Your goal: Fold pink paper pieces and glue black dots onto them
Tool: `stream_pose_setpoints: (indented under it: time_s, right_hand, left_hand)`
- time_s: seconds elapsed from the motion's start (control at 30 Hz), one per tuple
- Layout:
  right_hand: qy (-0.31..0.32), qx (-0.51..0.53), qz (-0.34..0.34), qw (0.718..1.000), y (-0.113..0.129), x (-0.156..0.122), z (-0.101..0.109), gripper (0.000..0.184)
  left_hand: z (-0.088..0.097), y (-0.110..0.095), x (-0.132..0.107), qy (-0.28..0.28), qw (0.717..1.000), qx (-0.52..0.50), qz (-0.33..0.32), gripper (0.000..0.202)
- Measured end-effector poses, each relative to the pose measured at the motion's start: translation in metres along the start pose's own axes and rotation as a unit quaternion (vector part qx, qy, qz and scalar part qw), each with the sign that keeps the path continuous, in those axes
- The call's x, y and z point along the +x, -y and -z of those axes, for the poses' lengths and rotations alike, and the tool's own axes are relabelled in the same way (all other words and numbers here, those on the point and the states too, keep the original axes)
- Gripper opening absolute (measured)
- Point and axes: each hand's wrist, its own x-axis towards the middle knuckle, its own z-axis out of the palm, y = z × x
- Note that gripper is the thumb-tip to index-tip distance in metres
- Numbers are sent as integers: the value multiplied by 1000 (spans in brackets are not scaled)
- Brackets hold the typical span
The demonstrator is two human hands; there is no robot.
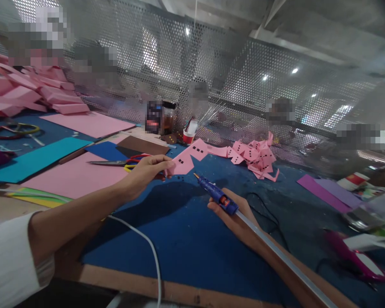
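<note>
Between its thumb and fingers, my left hand (150,169) pinches a cut piece of pink paper (186,159) with small black squares on it. My right hand (227,209) is wrapped round a blue hot glue gun (213,191), with a long glue stick (276,250) coming out of its back end. The gun's nozzle points up and left, close to the lower edge of the pink paper; whether they touch I cannot tell. Beside my left hand lie scissors (115,162) with red and yellow handles. A few tiny black squares (180,177) lie on the blue mat (179,239) beneath the paper.
A heap of pink cutouts (256,156) lies at the back right. Coloured sheets, including a turquoise one (41,158), cover the left side. A red-and-white cup (189,134) stands by the mesh partition (244,68). A white cable (147,237) crosses the front; a magenta tool (356,259) lies right.
</note>
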Motion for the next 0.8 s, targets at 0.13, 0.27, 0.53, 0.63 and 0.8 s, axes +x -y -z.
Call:
stream_pose_setpoints:
  time_s: [0.13,0.27,0.53,0.63,0.8]
  right_hand:
    - [21,24,-3,999,-6,0,-2,31]
    - [49,37,-28,998,-8,3,-4,33]
    - [89,-25,-74,993,-7,26,1,43]
    - [126,-21,-68,990,-8,37,1,48]
    - [146,-24,-81,986,-10,47,-5,50]
  left_hand:
    - [0,-1,1,-6,1000,-7,-12,22]
    - [3,0,3,-26,999,-18,-23,19]
    - [9,-1,5,-48,999,1,-20,19]
    - [11,-1,8,-61,997,36,-29,19]
    - [14,0,10,-84,995,50,-19,17]
